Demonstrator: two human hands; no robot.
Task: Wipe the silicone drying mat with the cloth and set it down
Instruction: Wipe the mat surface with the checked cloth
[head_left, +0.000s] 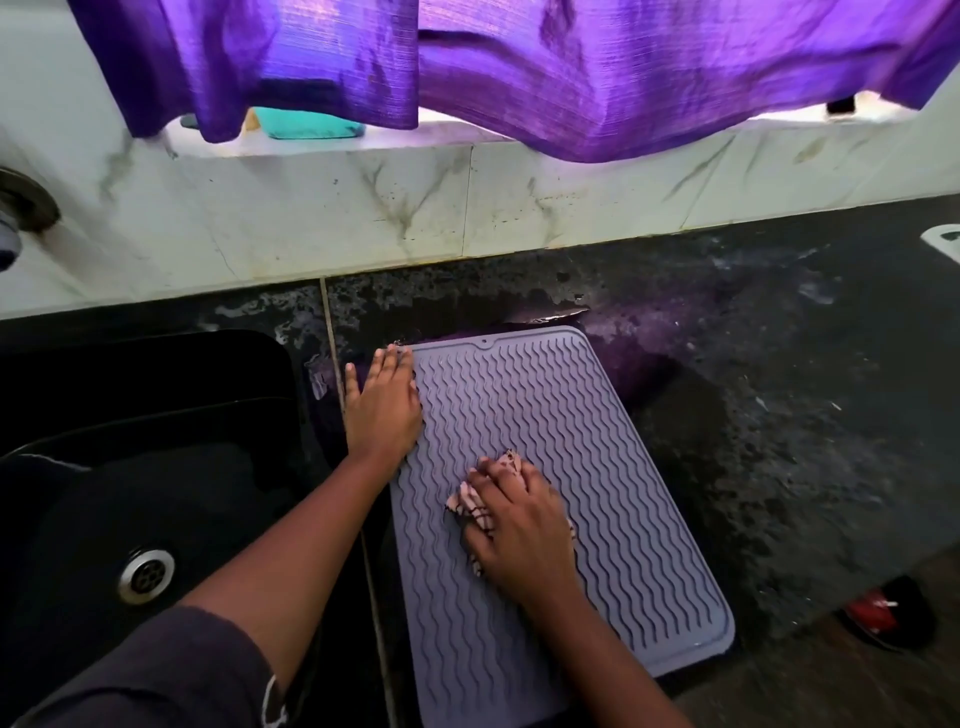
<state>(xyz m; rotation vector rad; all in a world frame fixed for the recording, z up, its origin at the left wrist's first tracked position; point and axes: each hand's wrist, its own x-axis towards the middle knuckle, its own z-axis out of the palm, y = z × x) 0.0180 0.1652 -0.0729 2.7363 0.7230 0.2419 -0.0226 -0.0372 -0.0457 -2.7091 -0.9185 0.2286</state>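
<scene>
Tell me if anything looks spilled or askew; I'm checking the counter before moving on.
The grey ribbed silicone mat lies skewed to the dark stone counter edge, its near corner seeming to overhang. Wet smears and a puddle show behind its far edge.

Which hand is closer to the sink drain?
The left hand. It rests flat on the mat's left edge, beside the sink holding the drain. The right hand presses the cloth mid-mat, farther right.
</scene>
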